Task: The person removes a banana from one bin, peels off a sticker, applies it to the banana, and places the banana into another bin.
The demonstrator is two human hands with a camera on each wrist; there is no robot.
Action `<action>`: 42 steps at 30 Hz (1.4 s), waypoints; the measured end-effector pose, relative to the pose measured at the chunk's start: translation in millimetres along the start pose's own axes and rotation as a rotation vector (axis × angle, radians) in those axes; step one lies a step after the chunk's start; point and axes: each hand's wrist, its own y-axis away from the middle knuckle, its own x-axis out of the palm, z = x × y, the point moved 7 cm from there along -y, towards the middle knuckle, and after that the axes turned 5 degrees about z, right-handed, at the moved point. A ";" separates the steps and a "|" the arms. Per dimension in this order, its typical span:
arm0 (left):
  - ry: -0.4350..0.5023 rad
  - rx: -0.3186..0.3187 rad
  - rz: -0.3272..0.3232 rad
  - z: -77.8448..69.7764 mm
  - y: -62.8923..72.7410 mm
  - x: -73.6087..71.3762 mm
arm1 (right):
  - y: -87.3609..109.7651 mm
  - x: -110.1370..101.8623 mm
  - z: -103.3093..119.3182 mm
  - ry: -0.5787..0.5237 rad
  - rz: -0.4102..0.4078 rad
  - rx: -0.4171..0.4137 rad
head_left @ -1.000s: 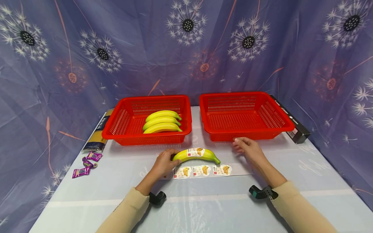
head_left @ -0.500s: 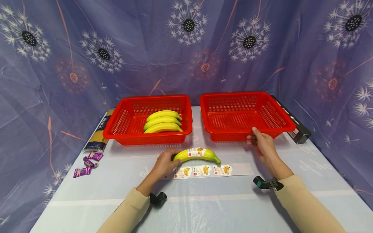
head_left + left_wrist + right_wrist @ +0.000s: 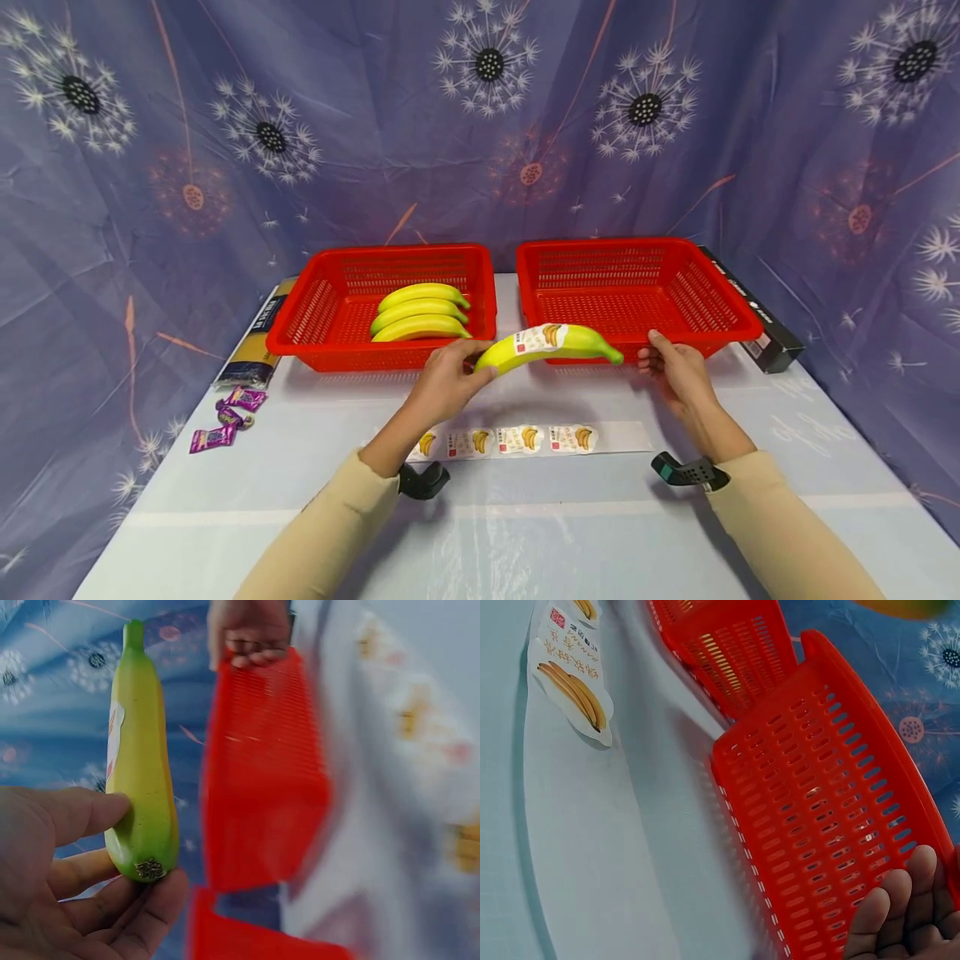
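The left hand (image 3: 448,382) pinches the stickered banana (image 3: 579,340) by one end above the counter (image 3: 525,550), stem toward the right hand (image 3: 681,377). Only the left wrist view shows the banana's dark tip. The right hand grips a red plastic basket (image 3: 723,337), fingers curled against its slotted wall in the right wrist view.

Under soft light, the left wrist view blurs the basket (image 3: 262,772).
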 end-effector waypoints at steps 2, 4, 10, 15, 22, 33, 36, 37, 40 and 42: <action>-0.033 0.046 -0.005 -16.5 -16.4 -1.4 | 0.6 -0.5 0.2 0.000 0.002 0.002; -0.077 0.072 -0.005 -30.2 -34.5 0.0 | 1.3 -0.8 0.4 0.004 0.000 0.005; -0.176 0.070 0.027 -54.4 -85.1 17.2 | 0.8 -2.7 2.4 0.017 -0.009 0.016; -0.275 0.058 0.059 -63.2 -117.9 40.4 | -2.3 -2.8 4.9 0.018 -0.003 0.005; -0.416 0.050 0.151 -61.5 -144.3 73.7 | -0.9 -2.1 2.5 0.023 0.010 0.013; -0.528 -0.063 0.275 -52.7 -151.8 96.3 | -2.6 -3.3 1.4 0.023 0.022 0.015; -0.574 -0.049 0.299 -55.3 -152.0 99.9 | -2.6 -3.1 1.6 0.025 0.027 0.014; -0.592 -0.044 0.310 -56.4 -151.9 101.4 | -2.6 -3.1 1.6 0.025 0.028 0.014; -0.619 -0.055 0.342 -57.7 -151.9 105.4 | -2.5 -3.1 1.2 0.029 0.032 0.015; -0.623 -0.068 0.356 -58.0 -152.2 107.2 | -2.4 -3.2 1.0 0.030 0.031 0.017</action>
